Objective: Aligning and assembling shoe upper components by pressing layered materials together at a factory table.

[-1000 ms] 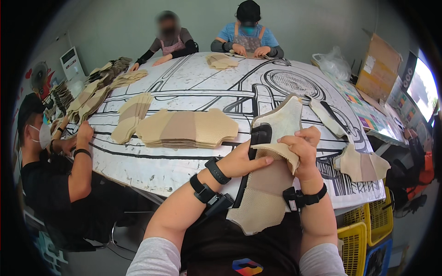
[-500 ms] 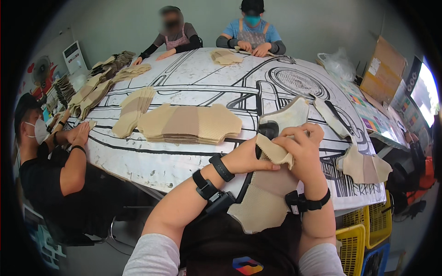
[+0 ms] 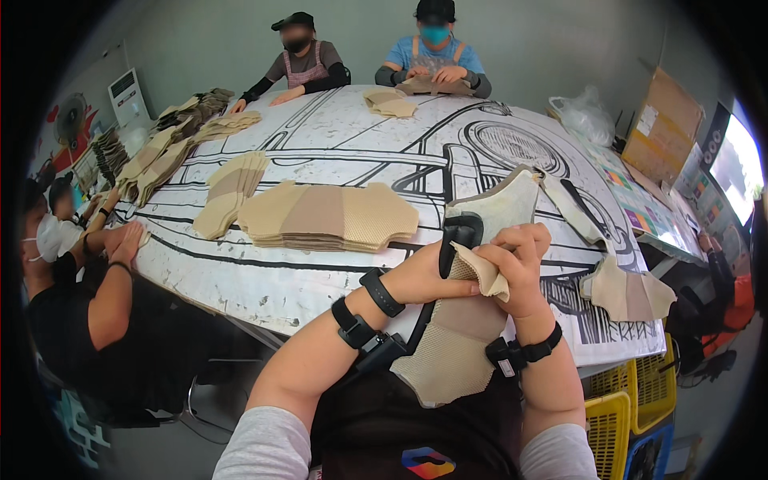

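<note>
Both hands meet at the near edge of the counter (image 3: pixel 264 280), closed on one beige mesh shoe-upper piece (image 3: pixel 456 352). The left hand (image 3: pixel 428 276) pinches it beside a black tab (image 3: pixel 460 232); the right hand (image 3: pixel 520 268) folds a tan flap (image 3: pixel 480 272) over its fingers. The piece hangs from the grip down toward the lap, its pale upper end (image 3: pixel 500 208) rising over the counter edge.

Judged from the layout, the work is partway along: a fanned stack of similar beige pieces (image 3: pixel 328 218) lies just beyond the hands, a smaller fan (image 3: pixel 232 192) to its left, and a few loose pieces (image 3: pixel 628 292) lie to the right near the edge. Which stacks are finished cannot be told.

The counter is wide and covered with a white sheet printed with a bold black line drawing. Further piles (image 3: pixel 160 156) run along its left side. Three masked co-workers sit around it, one at left (image 3: pixel 88 296), two at the far end (image 3: pixel 368 64). A cardboard panel (image 3: pixel 664 124), a plastic bag (image 3: pixel 588 116) and yellow crates (image 3: pixel 628 424) stand at right, before a plain grey wall
</note>
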Action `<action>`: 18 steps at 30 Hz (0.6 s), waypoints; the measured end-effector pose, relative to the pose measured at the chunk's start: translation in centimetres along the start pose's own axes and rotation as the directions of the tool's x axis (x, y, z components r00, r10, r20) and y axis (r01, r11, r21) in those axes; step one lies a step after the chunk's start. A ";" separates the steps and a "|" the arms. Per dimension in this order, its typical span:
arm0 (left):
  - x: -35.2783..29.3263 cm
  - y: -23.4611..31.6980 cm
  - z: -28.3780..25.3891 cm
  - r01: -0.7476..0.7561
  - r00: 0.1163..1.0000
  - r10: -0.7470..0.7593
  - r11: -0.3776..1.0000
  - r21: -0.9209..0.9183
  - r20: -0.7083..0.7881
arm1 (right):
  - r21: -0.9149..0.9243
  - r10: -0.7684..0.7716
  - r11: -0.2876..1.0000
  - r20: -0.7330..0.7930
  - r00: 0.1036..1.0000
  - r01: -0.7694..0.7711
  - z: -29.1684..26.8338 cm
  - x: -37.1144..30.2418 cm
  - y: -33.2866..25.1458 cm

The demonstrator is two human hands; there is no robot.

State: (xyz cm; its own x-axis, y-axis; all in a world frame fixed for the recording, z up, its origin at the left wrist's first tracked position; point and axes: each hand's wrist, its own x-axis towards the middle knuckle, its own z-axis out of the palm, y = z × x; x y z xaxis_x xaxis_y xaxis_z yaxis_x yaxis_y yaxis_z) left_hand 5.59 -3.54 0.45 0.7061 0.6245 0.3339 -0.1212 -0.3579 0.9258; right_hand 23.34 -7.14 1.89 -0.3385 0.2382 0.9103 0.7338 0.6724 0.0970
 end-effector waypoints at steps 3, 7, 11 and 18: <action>-0.1 -0.1 -0.3 0.049 0.999 -0.048 0.996 -0.081 0.006 | 0.016 0.024 1.000 -0.005 1.000 -0.024 -0.1 0.1 -0.3; 0.0 -0.7 -0.2 0.053 0.999 -0.053 0.997 -0.062 0.005 | -0.114 -0.084 0.990 0.010 0.996 0.085 -1.1 1.2 -1.5; -0.1 -0.2 -0.3 0.012 0.999 -0.014 0.999 0.038 0.047 | -0.196 -0.043 0.979 0.060 0.997 0.054 -0.9 1.5 -1.8; -0.1 0.1 0.3 -0.046 0.999 0.045 0.996 -0.071 -0.015 | -0.154 0.205 0.969 0.046 0.978 -0.195 -0.2 1.3 -2.3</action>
State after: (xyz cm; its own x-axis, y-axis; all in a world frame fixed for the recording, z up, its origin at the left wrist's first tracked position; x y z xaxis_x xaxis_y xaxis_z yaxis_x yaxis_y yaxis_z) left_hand 5.76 -3.83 0.46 0.6896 0.6178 0.3778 -0.2031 -0.3358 0.9198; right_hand 21.35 -8.57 2.90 -0.2082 0.4030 0.8912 0.8676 0.4968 -0.0219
